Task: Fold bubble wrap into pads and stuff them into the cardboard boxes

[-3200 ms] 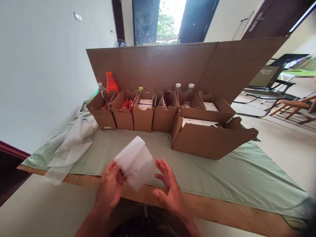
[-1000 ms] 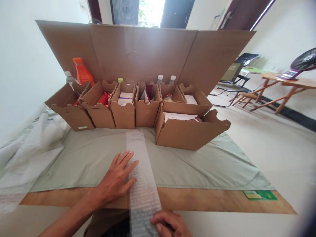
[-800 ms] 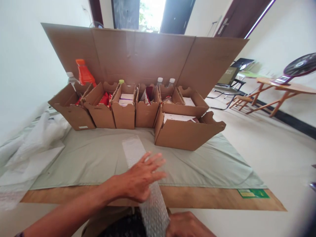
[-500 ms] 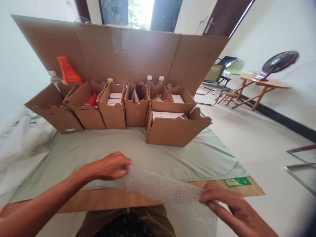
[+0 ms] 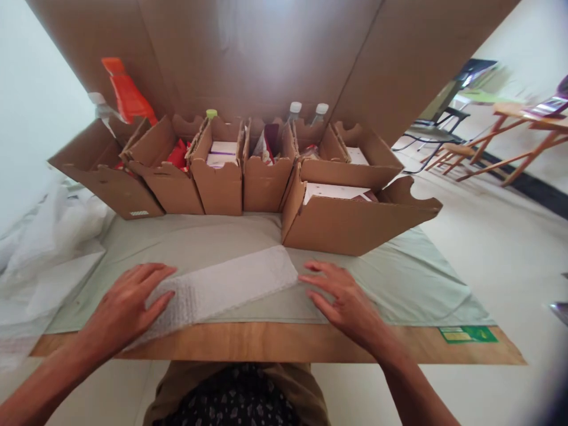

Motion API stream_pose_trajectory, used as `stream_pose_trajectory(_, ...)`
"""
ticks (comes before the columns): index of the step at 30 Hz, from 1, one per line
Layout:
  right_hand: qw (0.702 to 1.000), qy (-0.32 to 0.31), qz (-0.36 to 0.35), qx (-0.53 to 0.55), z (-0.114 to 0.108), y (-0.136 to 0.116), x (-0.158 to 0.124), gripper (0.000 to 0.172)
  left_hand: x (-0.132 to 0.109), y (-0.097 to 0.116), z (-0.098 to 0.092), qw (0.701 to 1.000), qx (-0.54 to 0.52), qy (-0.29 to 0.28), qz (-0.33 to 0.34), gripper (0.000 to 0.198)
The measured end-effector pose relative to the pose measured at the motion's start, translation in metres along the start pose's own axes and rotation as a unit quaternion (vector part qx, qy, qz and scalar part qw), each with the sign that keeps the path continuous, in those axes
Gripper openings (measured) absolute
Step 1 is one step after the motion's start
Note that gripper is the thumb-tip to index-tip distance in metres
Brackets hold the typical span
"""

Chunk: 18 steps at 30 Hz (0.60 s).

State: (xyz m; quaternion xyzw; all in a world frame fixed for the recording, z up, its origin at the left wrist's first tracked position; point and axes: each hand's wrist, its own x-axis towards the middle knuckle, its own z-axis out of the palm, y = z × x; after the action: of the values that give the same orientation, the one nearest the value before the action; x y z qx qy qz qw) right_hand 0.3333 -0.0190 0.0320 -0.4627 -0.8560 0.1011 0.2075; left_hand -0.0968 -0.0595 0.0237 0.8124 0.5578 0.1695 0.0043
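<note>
The front box [image 5: 355, 223] stands on the desk [image 5: 310, 344], which has a pale green cloth [image 5: 390, 290] on it. A long, thin, see-through strip [image 5: 239, 281] lies on the cloth, on the near side of the front box. The strip's far right corner is just beside the front box's bottom left corner. From there it slants left and toward the person, down to the wood edge.

The left hand [image 5: 128, 305] is well to the left of the front box, over the strip's other end. Its fingers [image 5: 153, 275] are bent, with the thumb apart from them. I cannot tell if they press on the strip.

The right hand [image 5: 344, 299] is on the near side of the front box. Its fingers [image 5: 319, 281] are spread wide and grip nothing. Their tips are right by the strip's end; I cannot tell if they touch it.

Four boxes [image 5: 222, 186] stand in a row left of the front box. Far left of it sits a heap of wrap [image 5: 57, 245]. An orange bottle [image 5: 126, 92] is behind it, to the left.
</note>
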Motion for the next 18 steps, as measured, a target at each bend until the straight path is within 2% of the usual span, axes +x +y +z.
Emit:
stream_pose_trajectory(3, 0.997, -0.047, -0.045, 0.031, 0.010, -0.013, 0.000, 0.032, -0.009, 0.029, 0.015, 0.995, -0.073, 0.007, 0.069, 0.029)
stream_pose_trajectory(7, 0.995, -0.073, -0.069, 0.001, 0.039, -0.018, 0.024, 0.022, -0.004, 0.057, 0.033, 0.992, -0.095, -0.016, 0.085, 0.022)
stream_pose_trajectory(10, 0.994, -0.075, -0.078, -0.014, 0.047, -0.015, 0.040, 0.019, 0.001, 0.061, 0.036, 0.993, -0.090, -0.027, 0.077, 0.017)
stream_pose_trajectory(14, 0.988, -0.109, -0.103, -0.022, 0.037, -0.014, 0.050, 0.018, 0.007, 0.061, 0.031, 0.993, -0.076, -0.067, 0.059, 0.016)
stream_pose_trajectory(18, 0.983, -0.132, -0.113, -0.055, 0.030, -0.021, 0.054, 0.017, 0.017, 0.070, 0.028, 0.993, -0.013, -0.116, 0.034, 0.017)
